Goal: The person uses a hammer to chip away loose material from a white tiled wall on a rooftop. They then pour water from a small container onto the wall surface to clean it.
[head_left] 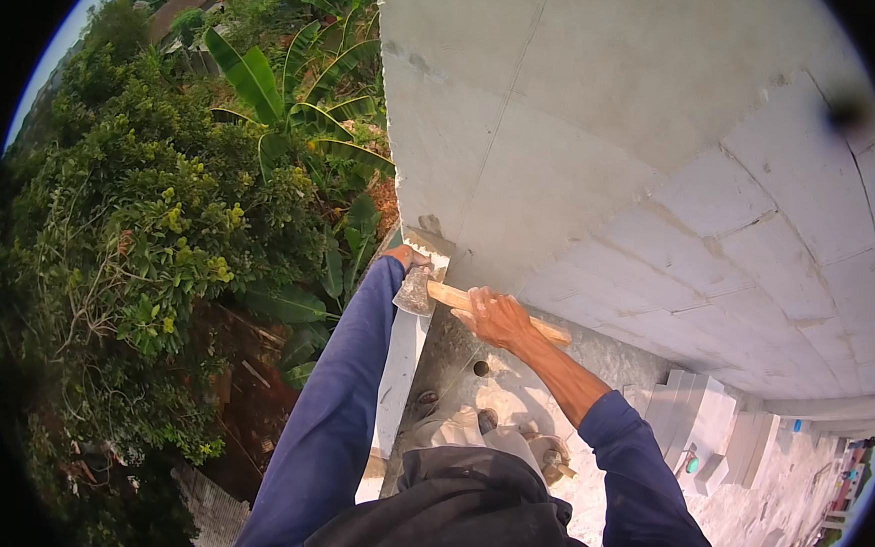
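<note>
My right hand (500,319) is wrapped round the wooden handle (551,331) of a hatchet. The hatchet's worn, dusty metal head (414,292) points left, over the narrow pale top of a low wall (401,367). Just beyond the head is my left hand (408,258), its fingers bent in beside a white piece with a jagged edge (436,257). The hatchet head partly covers those fingers, so what they grip is hidden. A tall grey wall (525,159) rises right in front of both hands.
Trees and banana plants (254,82) lie far below on the left, past the low wall. Grey blocks (689,424) are stacked at right on the rough concrete floor (592,368). A round hole (481,368) and a round object (552,456) are near my feet.
</note>
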### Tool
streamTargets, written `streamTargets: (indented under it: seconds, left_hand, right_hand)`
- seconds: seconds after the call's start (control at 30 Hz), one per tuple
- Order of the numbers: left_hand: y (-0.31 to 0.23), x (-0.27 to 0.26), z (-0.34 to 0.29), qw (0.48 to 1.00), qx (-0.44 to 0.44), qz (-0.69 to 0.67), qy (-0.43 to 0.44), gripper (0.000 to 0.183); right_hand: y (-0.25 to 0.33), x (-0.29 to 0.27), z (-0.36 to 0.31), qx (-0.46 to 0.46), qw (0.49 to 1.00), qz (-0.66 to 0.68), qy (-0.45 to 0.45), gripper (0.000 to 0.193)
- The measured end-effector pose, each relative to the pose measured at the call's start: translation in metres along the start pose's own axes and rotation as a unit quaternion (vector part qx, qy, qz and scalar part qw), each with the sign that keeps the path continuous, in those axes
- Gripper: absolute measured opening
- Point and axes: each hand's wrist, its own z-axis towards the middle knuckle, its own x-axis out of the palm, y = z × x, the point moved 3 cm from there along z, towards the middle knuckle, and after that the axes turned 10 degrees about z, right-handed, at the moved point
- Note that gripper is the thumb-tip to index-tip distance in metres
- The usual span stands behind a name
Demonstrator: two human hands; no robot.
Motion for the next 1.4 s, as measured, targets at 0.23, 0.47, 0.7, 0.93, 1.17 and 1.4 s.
streamTargets:
  seconds: [0.23,0.47,0.7,0.93,1.17,1.4]
  left_hand:
    - [-0.012,0.011,-0.025,0.978,-0.058,-0.197,0.027,0.025]
    - [-0.023,0.008,-0.057,0.985,-0.003,-0.151,-0.081,0.027]
    - [0.005,0.04,-0.207,0.819,0.111,0.205,-0.525,0.055]
    - [0.035,0.106,-0.246,0.799,0.031,0.449,-0.399,0.089]
    - [0.025,0.105,-0.246,0.789,-0.03,0.478,-0.384,0.097]
    - [0.038,0.107,-0.235,0.806,-0.037,0.467,-0.361,0.099]
  right_hand:
    - [-0.005,-0.006,0.005,0.03,0.999,-0.006,0.043,0.062]
    - [0.003,0.006,-0.011,-0.108,0.99,-0.042,-0.082,0.056]
    - [-0.004,0.011,0.014,-0.05,0.996,-0.044,-0.051,0.051]
    - [0.02,0.008,-0.018,-0.228,0.97,0.001,-0.085,0.057]
    - [-0.01,0.018,0.016,-0.074,0.993,-0.075,-0.06,0.051]
    - [-0.003,0.018,-0.015,-0.196,0.976,-0.006,-0.093,0.056]
